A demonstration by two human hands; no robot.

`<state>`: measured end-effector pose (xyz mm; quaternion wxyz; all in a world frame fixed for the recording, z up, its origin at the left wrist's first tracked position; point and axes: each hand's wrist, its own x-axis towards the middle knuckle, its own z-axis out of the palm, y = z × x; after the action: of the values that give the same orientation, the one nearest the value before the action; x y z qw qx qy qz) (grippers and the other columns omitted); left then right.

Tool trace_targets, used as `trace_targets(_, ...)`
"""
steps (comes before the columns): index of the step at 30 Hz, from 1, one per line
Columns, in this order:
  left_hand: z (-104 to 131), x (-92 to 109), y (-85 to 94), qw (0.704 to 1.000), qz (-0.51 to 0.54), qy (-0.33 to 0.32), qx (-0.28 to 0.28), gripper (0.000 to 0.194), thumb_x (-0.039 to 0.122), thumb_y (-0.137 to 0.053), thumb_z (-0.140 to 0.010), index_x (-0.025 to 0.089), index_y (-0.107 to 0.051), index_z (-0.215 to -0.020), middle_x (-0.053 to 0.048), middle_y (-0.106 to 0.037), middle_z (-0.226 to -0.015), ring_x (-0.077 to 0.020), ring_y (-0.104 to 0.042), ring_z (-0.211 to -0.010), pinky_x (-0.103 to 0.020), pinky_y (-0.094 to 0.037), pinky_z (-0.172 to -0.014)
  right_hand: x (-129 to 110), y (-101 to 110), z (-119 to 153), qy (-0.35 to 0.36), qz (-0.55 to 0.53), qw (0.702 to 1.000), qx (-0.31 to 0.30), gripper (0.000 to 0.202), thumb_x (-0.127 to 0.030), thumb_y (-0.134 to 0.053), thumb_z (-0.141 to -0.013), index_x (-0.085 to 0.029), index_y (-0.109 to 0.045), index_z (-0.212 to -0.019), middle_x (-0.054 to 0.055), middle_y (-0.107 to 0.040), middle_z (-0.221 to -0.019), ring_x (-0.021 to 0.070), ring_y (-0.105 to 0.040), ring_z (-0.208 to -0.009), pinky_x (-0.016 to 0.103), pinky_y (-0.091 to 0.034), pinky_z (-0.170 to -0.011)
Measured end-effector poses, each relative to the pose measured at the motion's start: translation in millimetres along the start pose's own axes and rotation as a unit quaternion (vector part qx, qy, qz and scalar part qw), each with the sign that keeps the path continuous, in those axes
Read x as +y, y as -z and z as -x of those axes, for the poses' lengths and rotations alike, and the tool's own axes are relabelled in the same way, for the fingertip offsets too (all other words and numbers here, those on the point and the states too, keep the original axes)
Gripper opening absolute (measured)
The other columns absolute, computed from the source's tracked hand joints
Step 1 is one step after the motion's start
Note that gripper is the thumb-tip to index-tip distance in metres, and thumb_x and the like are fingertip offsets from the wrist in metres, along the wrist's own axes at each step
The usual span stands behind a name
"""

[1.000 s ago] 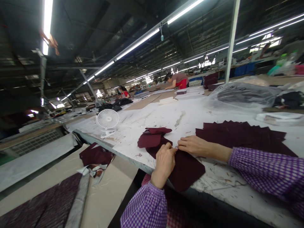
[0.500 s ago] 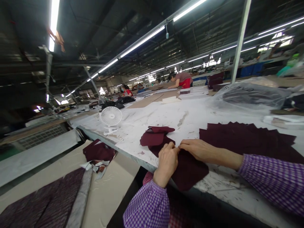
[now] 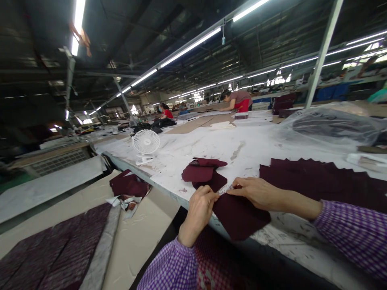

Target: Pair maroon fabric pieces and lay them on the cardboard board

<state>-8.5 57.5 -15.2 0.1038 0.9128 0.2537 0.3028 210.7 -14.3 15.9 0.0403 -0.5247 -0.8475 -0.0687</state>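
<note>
Left hand [image 3: 199,207] pinches maroon panel [image 3: 242,217] tightly | right hand [image 3: 259,192] at edge, closure unclear | likely edge-working; next needs steady fingers

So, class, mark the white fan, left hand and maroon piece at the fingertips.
White fan [image 3: 146,141], head view: middle of its round grille.
Left hand [image 3: 199,206], head view: its back.
Maroon piece [image 3: 242,217], head view: middle of its visible face.
</note>
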Motion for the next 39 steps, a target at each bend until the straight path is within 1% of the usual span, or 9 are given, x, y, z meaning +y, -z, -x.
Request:
trace_targets(4, 4.8, 1.5, 3.5, 0.999, -0.039, -0.022, -0.001, 0.026, 0.021, -0.042, -0.094, 0.020, -0.067, -0.090, -0.003, -0.058, -0.082, -0.0156, -0.050, -0.079, -0.027, -0.043, -0.070, -12.2, 10.3, -9.4, 0.026, 0.079, 0.996, -0.025, 0.065, -0.002, -0.043, -0.076, -0.037, -0.050, -0.131, 0.010, -0.057, -0.096, 0.0173, -0.058, -0.073, 0.029, -0.042, -0.066)
trace_targets(11, 10.5, -3.8, 6.2, 0.999, -0.021, -0.023, 0.007, 0.022, 0.018, -0.043, -0.093, 0.018, -0.064, -0.086, -0.004, -0.058, -0.083, -0.0168, -0.051, -0.081, -0.029, -0.043, -0.074, -19.5, 23.2, -21.8, 0.087, 0.101, 0.990, -0.050, 0.065, -0.002, -0.045, -0.075, -0.031, -0.049, -0.133, 0.012, -0.061, -0.090, 0.0157, -0.056, -0.064, 0.026, -0.037, -0.058)
trace_targets(15, 14.5, -11.4, 11.8, 0.994, 0.092, 0.029, 0.042, 0.014, 0.016, -0.048, -0.090, 0.018, -0.061, -0.097, -0.003, -0.060, -0.089, -0.0152, -0.054, -0.085, -0.027, -0.044, -0.077, -20.7, 28.1, -24.7, 0.090, 0.089, 0.990, -0.060, 0.067, -0.001, -0.045, -0.073, -0.031, -0.050, -0.133, 0.011, -0.062, -0.091, 0.0164, -0.057, -0.068, 0.027, -0.037, -0.059)
trace_targets(18, 15.8, -12.7, 14.6, 0.990, 0.113, 0.062, 0.048, 0.012, 0.017, -0.053, -0.087, 0.018, -0.060, -0.097, -0.002, -0.059, -0.085, -0.0153, -0.054, -0.083, -0.028, -0.043, -0.075, -20.8, 28.8, -26.1, 0.082, 0.087, 0.990, -0.070, 0.069, 0.000, -0.045, -0.072, -0.032, -0.050, -0.133, 0.011, -0.063, -0.090, 0.0153, -0.056, -0.065, 0.026, -0.037, -0.058)
trace_targets(21, 14.5, -10.1, 14.3, 0.996, 0.068, 0.051, 0.029, 0.009, 0.013, -0.053, -0.084, 0.018, -0.061, -0.084, -0.001, -0.056, -0.079, -0.0162, -0.052, -0.082, -0.029, -0.041, -0.074, -19.6, 27.3, -28.0, 0.080, 0.088, 0.990, -0.074, 0.068, -0.001, -0.046, -0.072, -0.032, -0.050, -0.132, 0.011, -0.063, -0.088, 0.0147, -0.054, -0.061, 0.026, -0.035, -0.055)
trace_targets(23, 14.1, -9.0, 13.1, 0.999, 0.037, 0.035, 0.018, 0.015, 0.011, -0.049, -0.085, 0.018, -0.060, -0.077, -0.001, -0.056, -0.078, -0.0163, -0.050, -0.081, -0.029, -0.041, -0.074, -18.5, 25.9, -28.9, 0.086, 0.081, 0.991, -0.068, 0.066, -0.002, -0.047, -0.071, -0.031, -0.052, -0.131, 0.011, -0.064, -0.087, 0.0149, -0.054, -0.060, 0.026, -0.035, -0.055)
trace_targets(33, 21.5, -8.1, 8.7, 0.999, -0.035, -0.010, 0.028, 0.029, 0.024, -0.036, -0.096, 0.017, -0.060, -0.082, -0.004, -0.057, -0.083, -0.0166, -0.049, -0.080, -0.029, -0.041, -0.073, -19.0, 21.4, -28.1, 0.103, 0.041, 0.993, -0.029, 0.061, -0.001, -0.046, -0.073, -0.028, -0.053, -0.128, 0.009, -0.065, -0.088, 0.0154, -0.056, -0.065, 0.027, -0.038, -0.060)
trace_targets(36, 21.5, -11.6, 13.0, 0.999, -0.018, -0.029, 0.023, 0.030, 0.025, -0.036, -0.096, 0.018, -0.062, -0.084, -0.004, -0.059, -0.083, -0.0167, -0.050, -0.080, -0.029, -0.042, -0.073, -20.9, 21.3, -30.8, 0.108, 0.064, 0.991, -0.033, 0.061, -0.002, -0.045, -0.076, -0.030, -0.052, -0.130, 0.009, -0.064, -0.083, 0.0152, -0.055, -0.063, 0.027, -0.036, -0.056)
trace_targets(39, 22.0, -20.0, 19.4, 0.998, 0.058, -0.034, 0.003, 0.026, 0.023, -0.040, -0.095, 0.018, -0.064, -0.086, -0.004, -0.062, -0.086, -0.0161, -0.054, -0.083, -0.029, -0.044, -0.075, -24.8, 22.4, -32.0, 0.128, 0.107, 0.986, -0.026, 0.062, -0.003, -0.042, -0.080, -0.034, -0.047, -0.134, 0.008, -0.063, -0.079, 0.0158, -0.053, -0.060, 0.027, -0.032, -0.053)
